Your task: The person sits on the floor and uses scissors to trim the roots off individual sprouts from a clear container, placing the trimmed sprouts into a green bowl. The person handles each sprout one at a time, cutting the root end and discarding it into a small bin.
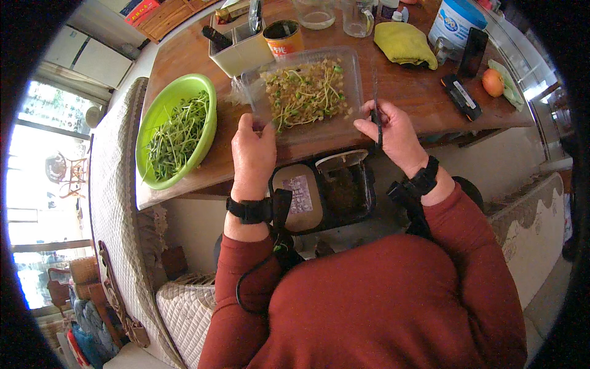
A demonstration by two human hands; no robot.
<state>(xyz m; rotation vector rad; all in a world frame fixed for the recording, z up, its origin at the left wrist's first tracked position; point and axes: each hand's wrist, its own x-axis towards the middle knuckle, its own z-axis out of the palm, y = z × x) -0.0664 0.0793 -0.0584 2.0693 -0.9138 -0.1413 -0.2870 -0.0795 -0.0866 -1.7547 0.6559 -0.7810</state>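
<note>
In front of me, a clear plastic tray (355, 69) holds cut sprouts, stems and seeds. My left hand (255, 143) is at the tray's near left corner, its thumb and fingers pinched together there; whether they grip the rim or a sprout is hard to tell. At the tray's right side my right hand (392, 127) holds black-handled scissors (377, 121), blades pointing away from me. To the left stands a tilted-looking green plastic bowl (209, 129) with a heap of green pea-like shoots (177, 138) in it.
Behind the tray stand a divided caddy (242, 57), an orange can (283, 39), a glass bowl (315, 16) and a glass mug (357, 20). A yellow cloth (405, 44), a blue-lidded tub (454, 23), a phone (473, 53), a black device (461, 97) and a round fruit (493, 83) lie rightward. Below is a bin (322, 198).
</note>
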